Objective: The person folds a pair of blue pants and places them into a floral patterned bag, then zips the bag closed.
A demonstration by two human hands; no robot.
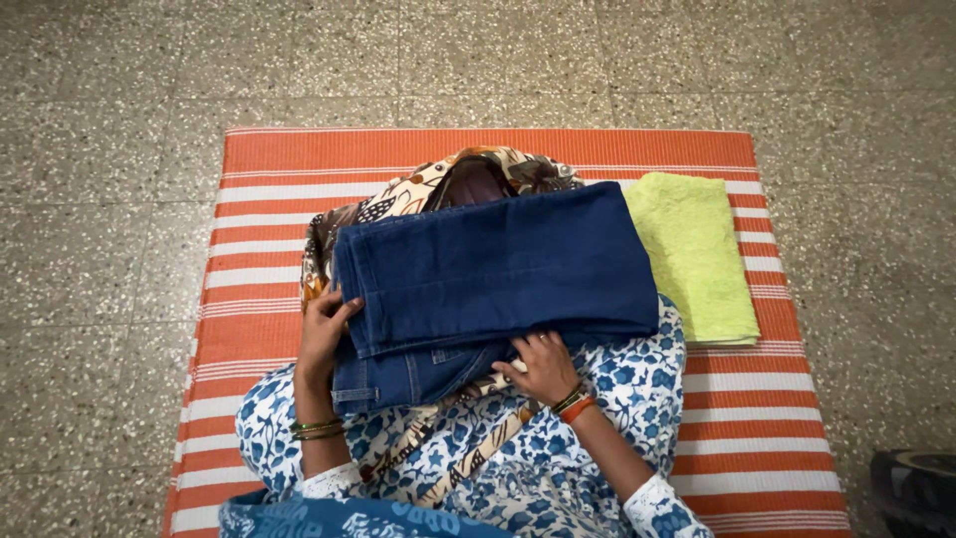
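A folded pair of dark blue jeans (493,274) lies across a patterned brown-and-cream cloth bag (468,177) on my lap. My left hand (326,324) grips the jeans' left edge, fingers curled over the fold. My right hand (545,367) holds the lower edge of the jeans from below, fingers pressed to the denim. The bag's opening shows just above the jeans, and its straps (478,443) trail down over my blue-and-white floral clothing. Bangles ring both wrists.
An orange-and-white striped mat (249,259) covers the speckled stone floor (100,199). A folded lime-green towel (697,254) lies on the mat to the right of the jeans. A dark object (916,488) sits at the bottom right corner.
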